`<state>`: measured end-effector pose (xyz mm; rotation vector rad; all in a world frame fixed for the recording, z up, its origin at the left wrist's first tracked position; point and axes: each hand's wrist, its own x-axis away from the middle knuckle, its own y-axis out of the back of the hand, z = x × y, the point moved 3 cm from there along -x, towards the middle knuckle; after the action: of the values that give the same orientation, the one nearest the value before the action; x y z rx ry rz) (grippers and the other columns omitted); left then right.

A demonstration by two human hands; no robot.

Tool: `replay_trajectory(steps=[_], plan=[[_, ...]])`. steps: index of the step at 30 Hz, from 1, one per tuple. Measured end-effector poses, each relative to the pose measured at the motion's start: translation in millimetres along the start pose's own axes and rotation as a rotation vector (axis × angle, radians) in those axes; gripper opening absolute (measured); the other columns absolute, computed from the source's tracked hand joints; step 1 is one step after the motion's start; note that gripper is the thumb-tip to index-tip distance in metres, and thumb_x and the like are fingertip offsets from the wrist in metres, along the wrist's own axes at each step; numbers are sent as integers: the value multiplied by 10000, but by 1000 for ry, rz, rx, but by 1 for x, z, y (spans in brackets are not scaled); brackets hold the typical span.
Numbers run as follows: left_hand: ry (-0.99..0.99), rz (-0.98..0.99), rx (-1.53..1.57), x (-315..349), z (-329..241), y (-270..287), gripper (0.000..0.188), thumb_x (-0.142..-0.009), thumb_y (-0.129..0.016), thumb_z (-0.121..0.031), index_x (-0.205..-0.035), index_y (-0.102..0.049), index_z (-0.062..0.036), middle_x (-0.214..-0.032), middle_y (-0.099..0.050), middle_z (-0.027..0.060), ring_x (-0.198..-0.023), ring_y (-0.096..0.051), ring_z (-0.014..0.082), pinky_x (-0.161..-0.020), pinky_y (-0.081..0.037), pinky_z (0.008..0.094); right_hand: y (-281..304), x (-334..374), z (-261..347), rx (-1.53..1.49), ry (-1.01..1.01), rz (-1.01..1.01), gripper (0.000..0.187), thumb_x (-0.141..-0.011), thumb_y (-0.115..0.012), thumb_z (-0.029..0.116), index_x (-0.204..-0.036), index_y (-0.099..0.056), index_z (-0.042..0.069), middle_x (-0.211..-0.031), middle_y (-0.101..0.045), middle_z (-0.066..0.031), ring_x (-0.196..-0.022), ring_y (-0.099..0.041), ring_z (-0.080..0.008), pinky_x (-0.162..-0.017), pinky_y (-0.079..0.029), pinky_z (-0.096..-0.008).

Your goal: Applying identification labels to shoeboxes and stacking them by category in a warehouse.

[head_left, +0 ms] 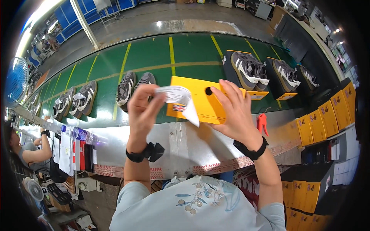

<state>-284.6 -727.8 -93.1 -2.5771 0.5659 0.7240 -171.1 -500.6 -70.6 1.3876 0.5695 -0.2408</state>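
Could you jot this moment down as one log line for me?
left hand: pinching white paper | right hand: holding yellow box | nearby: red tool on metal ledge, grey sneakers on green surface

Yellow box (212, 106) — smooth cardboard.

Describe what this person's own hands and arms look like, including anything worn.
The left hand and right hand are ungloved. A black band circles each wrist, the left one carrying a chunky, angular black block. Short, pale blue sleeves leave the forearms bare.
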Motion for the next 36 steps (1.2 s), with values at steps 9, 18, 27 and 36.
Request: replay_trajectory(steps=[9,18,27,36], plan=[[31,89,-229,-2,30,-24,113,-885,-692,-24,-959,-612,8,-904,-561,34,-797,-532,92,-713,-450,230,-3,-4,2,-412,-140,-126,594,-711,-840,360,-1171,-552,118,-1431,-451,-188,-1385,-359,-365,-1088,-267,-537],[-120,285,-750,-7,5,-32,91,-794,-746,-26,-801,-657,-8,-769,-589,43,-730,-505,164,-691,-403,281,11,2,-21,-554,-203,-123,232,-800,-788,165,-786,-581,61,-1439,-471,-178,-1376,-394,-361,-1103,-322,-445],[-217,421,-798,-7,10,-28,127,-739,-778,-83,-861,-758,-53,-801,-582,36,-852,-509,226,-765,-421,336,8,12,-33,-650,-270,6,246,-799,-794,181,-767,-577,71,-1478,-434,-158,-1358,-416,-327,-1109,-315,-413],[-211,453,-796,-9,15,-29,136,-735,-775,-72,-867,-757,-44,-814,-560,36,-861,-507,223,-786,-423,334,6,12,-35,-658,-293,11,253,-792,-797,189,-759,-578,68,-1481,-429,-146,-1362,-408,-326,-1114,-308,-422]])
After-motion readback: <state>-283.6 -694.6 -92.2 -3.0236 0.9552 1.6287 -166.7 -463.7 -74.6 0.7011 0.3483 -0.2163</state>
